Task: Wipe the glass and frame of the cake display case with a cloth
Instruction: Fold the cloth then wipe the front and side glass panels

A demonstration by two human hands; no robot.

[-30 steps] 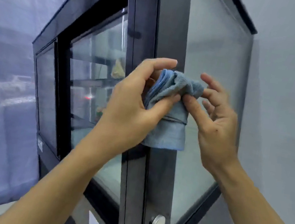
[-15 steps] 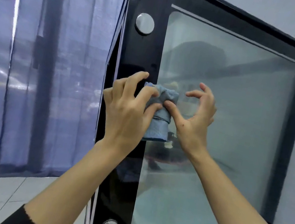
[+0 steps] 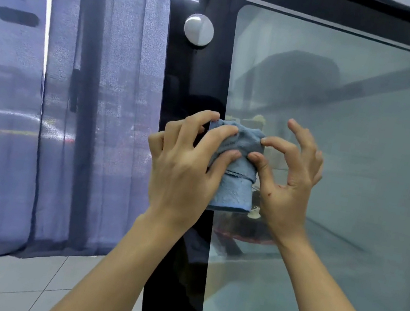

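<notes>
A folded blue cloth (image 3: pixel 234 184) is held up in front of the cake display case, where the black frame (image 3: pixel 195 77) meets the glass panel (image 3: pixel 347 157). My left hand (image 3: pixel 182 168) grips the cloth from the left, fingers curled over its top. My right hand (image 3: pixel 285 185) pinches the cloth's upper right edge between thumb and forefinger, its other fingers spread. I cannot tell whether the cloth touches the case. The lower part of the cloth hangs between both hands.
A round silver knob (image 3: pixel 198 30) sits high on the black frame. Blue-grey curtains (image 3: pixel 52 102) hang to the left, reaching a pale tiled floor (image 3: pixel 1 281). Behind the glass, a dark plate with food (image 3: pixel 240 229) shows faintly.
The view has swung from the case's corner to face its side panel squarely. Both hands stay on the cloth, and the view has come closer to the glass.
</notes>
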